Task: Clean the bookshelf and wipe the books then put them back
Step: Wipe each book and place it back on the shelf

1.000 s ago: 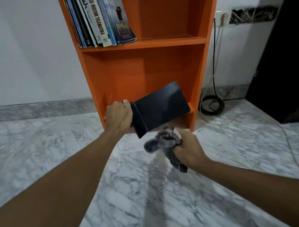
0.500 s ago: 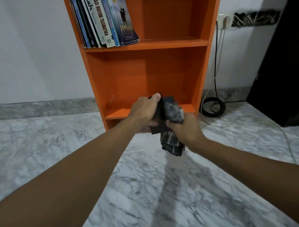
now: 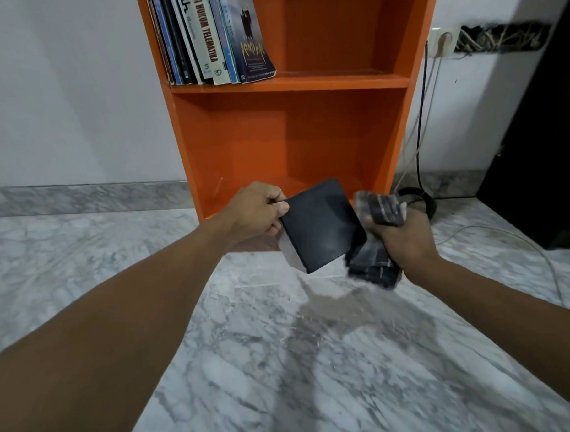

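a white and grey veined marble floor (image 3: 316,361) fills the view from 3 o'clock round through 6 to 9. above it, at 9 to 11 o'clock, stands a plain white painted wall (image 3: 59,95) with a grey marble skirting strip (image 3: 80,198) along its foot. at 1 o'clock a white wall socket (image 3: 444,40) sits beside a dark recess of tangled wires (image 3: 504,38). a thin black cable (image 3: 420,128) drops from the socket to a black coil of cable (image 3: 416,190) on the floor at 3 o'clock. a thin white cable (image 3: 519,238) curves across the floor near a tall black panel (image 3: 542,155) at 2 to 3 o'clock.
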